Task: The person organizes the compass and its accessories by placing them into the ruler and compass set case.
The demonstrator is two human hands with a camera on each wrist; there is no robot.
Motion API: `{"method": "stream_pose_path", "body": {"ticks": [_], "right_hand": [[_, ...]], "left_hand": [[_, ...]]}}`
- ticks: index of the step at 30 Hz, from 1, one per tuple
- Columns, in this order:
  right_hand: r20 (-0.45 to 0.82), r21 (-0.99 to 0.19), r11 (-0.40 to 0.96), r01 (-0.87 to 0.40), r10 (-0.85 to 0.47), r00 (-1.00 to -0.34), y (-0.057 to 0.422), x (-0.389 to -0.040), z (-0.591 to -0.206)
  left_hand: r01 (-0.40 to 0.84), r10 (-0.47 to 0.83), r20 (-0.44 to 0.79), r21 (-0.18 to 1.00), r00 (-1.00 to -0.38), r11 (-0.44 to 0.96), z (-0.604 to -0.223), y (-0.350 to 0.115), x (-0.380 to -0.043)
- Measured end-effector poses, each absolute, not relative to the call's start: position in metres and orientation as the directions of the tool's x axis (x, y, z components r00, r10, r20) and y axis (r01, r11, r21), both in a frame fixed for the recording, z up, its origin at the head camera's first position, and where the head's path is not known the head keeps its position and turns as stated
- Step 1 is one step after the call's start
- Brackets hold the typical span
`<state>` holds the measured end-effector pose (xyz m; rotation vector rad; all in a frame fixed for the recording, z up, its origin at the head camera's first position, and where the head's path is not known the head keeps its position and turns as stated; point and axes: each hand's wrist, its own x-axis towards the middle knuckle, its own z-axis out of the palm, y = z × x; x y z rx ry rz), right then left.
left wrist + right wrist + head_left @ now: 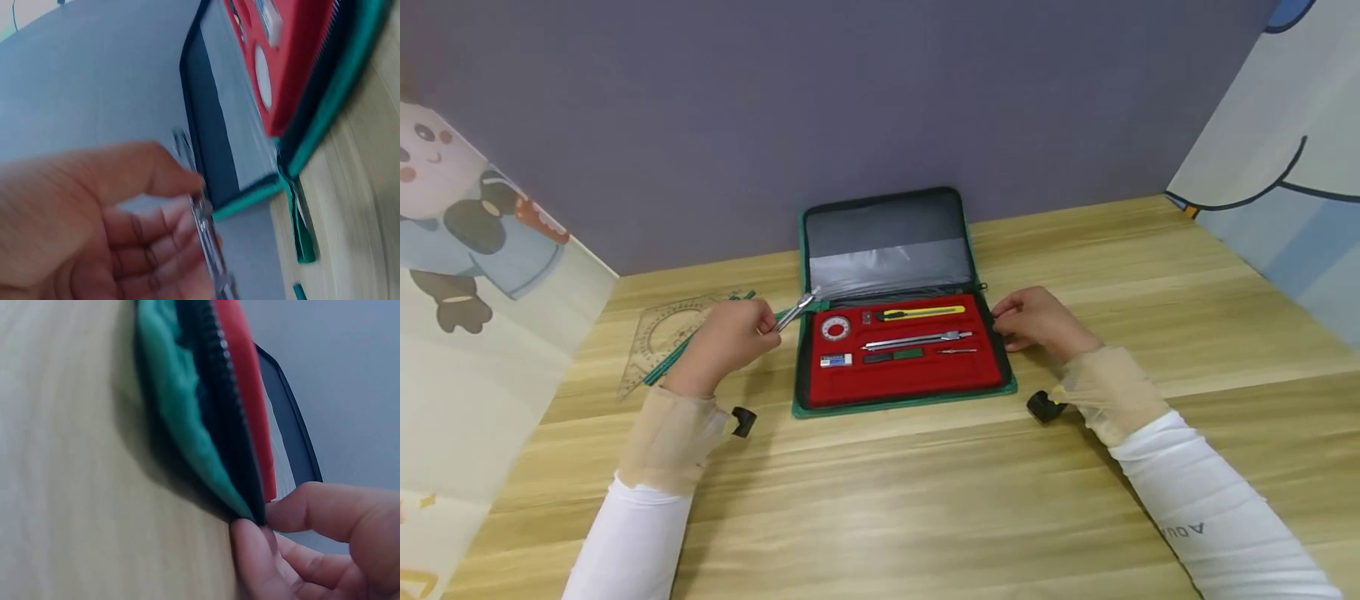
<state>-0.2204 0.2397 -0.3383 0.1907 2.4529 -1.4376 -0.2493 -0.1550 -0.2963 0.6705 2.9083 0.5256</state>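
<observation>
My left hand [724, 340] pinches a silver drawing compass [792, 312] between thumb and fingers, just off the left side of an unzipped green case [904, 408]. In the left wrist view the thumb presses on the metal compass [209, 231]. With thumb and fingertips, my right hand [1037, 321] pinches the case's right zipped edge, seen close in the right wrist view as green fabric [181, 419]. The red tray [895, 383] in the case holds a yellow utility knife [925, 313], a second silver compass [917, 340], a white eraser [836, 360] and a round white dial [835, 328].
A clear protractor set square [640, 350] lies left of the case, with a green pencil [662, 367] by my left hand. The case lid [887, 225] leans against the grey wall [880, 100]. A green strap [303, 240] hangs off the case's left side.
</observation>
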Motion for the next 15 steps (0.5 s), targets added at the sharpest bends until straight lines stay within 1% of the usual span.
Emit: {"method": "stream_pose_path", "body": {"ticks": [4, 8, 12, 15], "right_hand": [[-0.311, -0.824, 0.503, 0.261, -0.015, -0.95, 0.237, -0.22, -0.34], [-0.303, -0.824, 0.507, 0.253, -0.017, -0.953, 0.233, -0.219, -0.343], [-0.291, -0.826, 0.507, 0.245, -0.012, -0.957, 0.23, -0.218, -0.343], [-0.287, -0.831, 0.5, 0.245, -0.008, -0.958, 0.227, -0.219, -0.343]], "left_hand": [[0.512, 0.544, 0.018, 0.364, -0.839, 0.778, -0.301, -0.136, -0.25], [0.593, 0.61, 0.047, 0.309, -0.791, 0.744, -0.305, -0.12, -0.251], [0.653, 0.669, 0.046, 0.275, -0.742, 0.706, -0.303, -0.105, -0.253], [0.667, 0.689, 0.016, 0.267, -0.725, 0.695, -0.301, -0.095, -0.255]]}}
